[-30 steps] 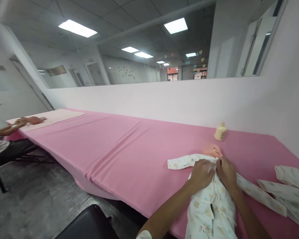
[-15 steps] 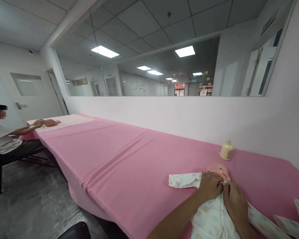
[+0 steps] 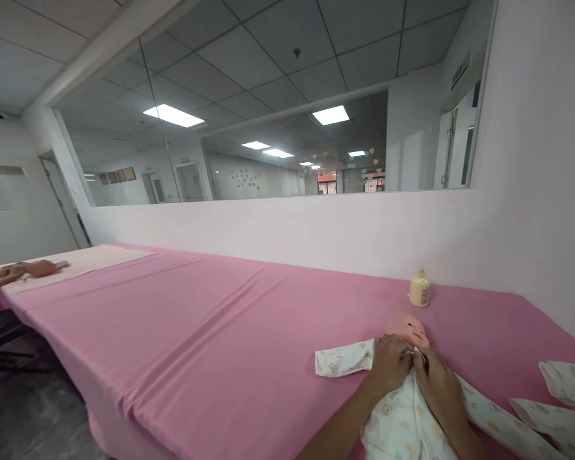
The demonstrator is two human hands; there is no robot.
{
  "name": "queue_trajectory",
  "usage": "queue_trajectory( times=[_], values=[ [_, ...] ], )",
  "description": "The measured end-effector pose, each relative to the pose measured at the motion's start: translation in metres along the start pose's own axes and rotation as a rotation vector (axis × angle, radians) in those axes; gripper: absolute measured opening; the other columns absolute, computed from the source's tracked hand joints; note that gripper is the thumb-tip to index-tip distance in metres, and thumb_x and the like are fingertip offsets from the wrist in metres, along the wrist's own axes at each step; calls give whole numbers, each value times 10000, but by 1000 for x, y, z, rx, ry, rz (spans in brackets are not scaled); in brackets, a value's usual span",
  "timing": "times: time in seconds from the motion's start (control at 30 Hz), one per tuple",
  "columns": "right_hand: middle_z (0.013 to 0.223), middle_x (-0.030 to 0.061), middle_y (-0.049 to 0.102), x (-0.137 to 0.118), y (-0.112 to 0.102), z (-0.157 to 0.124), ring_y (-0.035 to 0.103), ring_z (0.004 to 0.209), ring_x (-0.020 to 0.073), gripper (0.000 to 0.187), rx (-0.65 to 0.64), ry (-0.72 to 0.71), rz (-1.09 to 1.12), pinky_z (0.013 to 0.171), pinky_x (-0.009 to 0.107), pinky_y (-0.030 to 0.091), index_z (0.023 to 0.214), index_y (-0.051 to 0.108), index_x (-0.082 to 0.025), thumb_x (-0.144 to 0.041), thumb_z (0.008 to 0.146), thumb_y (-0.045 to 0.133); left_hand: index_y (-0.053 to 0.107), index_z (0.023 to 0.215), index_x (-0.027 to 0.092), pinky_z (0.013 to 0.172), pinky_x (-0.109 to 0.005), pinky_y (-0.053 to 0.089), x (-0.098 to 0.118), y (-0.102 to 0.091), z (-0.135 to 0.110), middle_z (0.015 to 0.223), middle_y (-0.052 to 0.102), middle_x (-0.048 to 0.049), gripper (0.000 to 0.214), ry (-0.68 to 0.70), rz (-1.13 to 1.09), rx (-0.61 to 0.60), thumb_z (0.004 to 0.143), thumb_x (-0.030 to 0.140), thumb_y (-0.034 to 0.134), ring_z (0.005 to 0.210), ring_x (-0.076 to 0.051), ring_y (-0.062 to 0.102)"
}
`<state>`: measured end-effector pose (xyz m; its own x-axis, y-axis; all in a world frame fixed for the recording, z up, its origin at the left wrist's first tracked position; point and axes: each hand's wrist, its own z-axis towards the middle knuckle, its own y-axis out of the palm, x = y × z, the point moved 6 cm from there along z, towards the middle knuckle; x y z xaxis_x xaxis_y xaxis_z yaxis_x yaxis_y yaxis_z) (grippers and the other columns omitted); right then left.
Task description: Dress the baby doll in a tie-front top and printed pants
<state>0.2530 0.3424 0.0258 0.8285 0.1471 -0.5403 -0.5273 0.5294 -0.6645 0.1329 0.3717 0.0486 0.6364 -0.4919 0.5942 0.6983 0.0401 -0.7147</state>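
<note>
A baby doll [image 3: 409, 327] lies on its back, its head showing just beyond my hands. It wears a white baby garment [image 3: 393, 418] with a small coloured print, whose sleeves stretch out to either side. My left hand [image 3: 391, 365] is closed at the neckline, fingers bent and pinching the collar edge. Against it, my right hand [image 3: 441, 386] also pinches the collar just below the doll's chin. The exact bit of cloth or fastening between the fingertips is mostly hidden.
A cream pump bottle [image 3: 420, 289] stands behind the doll on the pink-covered table [image 3: 230, 319]. More printed cloth [image 3: 568, 383] lies at the right edge. Far left, another person's hands [image 3: 10, 273] touch a second doll [image 3: 43, 268]. A wall with a large window runs behind.
The view has turned, so the room shifts left and the other person is largely out of frame. My hands stay at the collar, with only slight finger movement.
</note>
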Motion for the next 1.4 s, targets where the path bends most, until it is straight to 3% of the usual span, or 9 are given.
queue_trajectory(
  times=[0.5, 1.4],
  values=[
    [876, 90, 706, 2, 4, 0, 656, 801, 268, 360, 12, 6, 36, 679, 359, 450, 833, 579, -221, -463, 906, 323, 682, 893, 219, 928, -357, 382, -3, 2, -1, 1044, 699, -13, 205, 29, 47, 44, 856, 192, 483, 1042, -191, 585],
    [803, 70, 682, 1, 1, -1, 642, 776, 247, 323, -30, 36, 46, 646, 335, 426, 734, 530, -239, -417, 908, 323, 704, 927, 228, 958, -373, 375, 2, -1, -2, 1077, 701, -17, 231, 3, 12, 20, 840, 176, 496, 1064, -200, 582]
  ],
)
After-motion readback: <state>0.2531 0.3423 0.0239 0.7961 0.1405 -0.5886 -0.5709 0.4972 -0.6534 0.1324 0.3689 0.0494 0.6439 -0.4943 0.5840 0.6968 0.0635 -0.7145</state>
